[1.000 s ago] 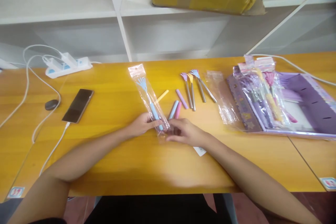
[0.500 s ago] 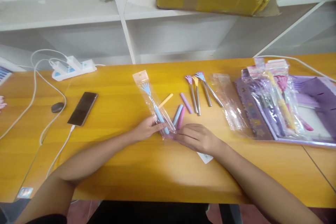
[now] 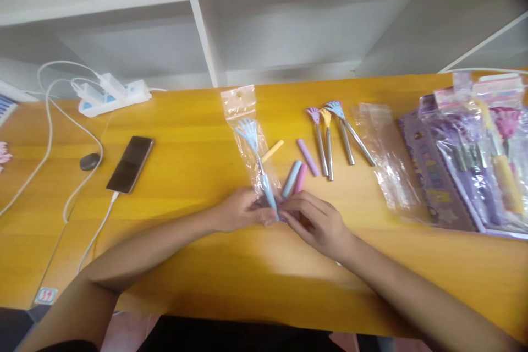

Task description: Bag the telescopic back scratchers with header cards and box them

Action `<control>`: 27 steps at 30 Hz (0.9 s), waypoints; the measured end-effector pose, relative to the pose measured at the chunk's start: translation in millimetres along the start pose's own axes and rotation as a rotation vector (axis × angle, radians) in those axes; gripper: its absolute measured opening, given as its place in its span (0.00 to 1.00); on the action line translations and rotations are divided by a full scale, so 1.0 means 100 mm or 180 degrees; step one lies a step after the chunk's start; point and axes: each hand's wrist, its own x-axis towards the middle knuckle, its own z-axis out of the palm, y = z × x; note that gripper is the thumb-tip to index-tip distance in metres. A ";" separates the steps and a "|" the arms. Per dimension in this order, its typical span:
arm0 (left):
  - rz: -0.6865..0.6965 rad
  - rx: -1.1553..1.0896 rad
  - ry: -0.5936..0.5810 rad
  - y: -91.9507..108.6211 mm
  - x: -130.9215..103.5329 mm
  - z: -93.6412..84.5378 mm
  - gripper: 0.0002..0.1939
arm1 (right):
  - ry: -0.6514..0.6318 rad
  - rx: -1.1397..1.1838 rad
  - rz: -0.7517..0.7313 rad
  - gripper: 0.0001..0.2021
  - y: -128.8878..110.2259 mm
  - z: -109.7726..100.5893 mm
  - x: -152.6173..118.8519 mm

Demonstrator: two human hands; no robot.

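Note:
A blue hand-shaped scratcher (image 3: 248,133) lies inside a clear plastic bag (image 3: 239,103), its handle end toward me. My left hand (image 3: 243,210) is closed round the lower part of the bag and the handle. With its fingertips pinched, my right hand (image 3: 315,220) grips the bag's bottom edge. Just beyond my hands are a blue tube (image 3: 291,179), a pink tube (image 3: 301,177), a purple tube (image 3: 308,157) and a yellow tube (image 3: 273,151). Several metal-handled scratchers with purple, yellow and blue heads (image 3: 329,143) lie to their right.
Flat clear bags (image 3: 390,165) lie right of the scratchers, beside a purple box (image 3: 437,176) with bagged scratchers (image 3: 490,170) on it. At left are a phone (image 3: 130,165) on a cable, a black mouse (image 3: 89,161) and a power strip (image 3: 115,100). White shelving (image 3: 206,27) stands behind.
The view has shifted. The bagged blue scratcher stands more upright in the picture, and my right hand's fingers have moved up beside the handle end. A white label beneath my right wrist is now almost hidden.

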 end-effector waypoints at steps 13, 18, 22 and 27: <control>-0.0064 -0.0267 -0.0211 -0.09 0.07 -0.03 0.17 | 0.0288 0.0294 0.0347 0.09 0.03 -0.07 0.05; 0.0092 -0.0076 -0.0321 -0.09 0.00 -0.04 0.18 | 0.0063 0.0808 0.0432 0.06 0.05 -0.08 0.06; 0.0092 0.0059 -0.0272 -0.11 0.00 -0.05 0.21 | -0.0128 0.1390 0.0628 0.16 0.07 -0.07 0.00; 0.0092 -0.0170 -0.0252 -0.11 0.01 -0.05 0.24 | -0.0389 0.1466 0.0935 0.19 0.07 -0.05 -0.07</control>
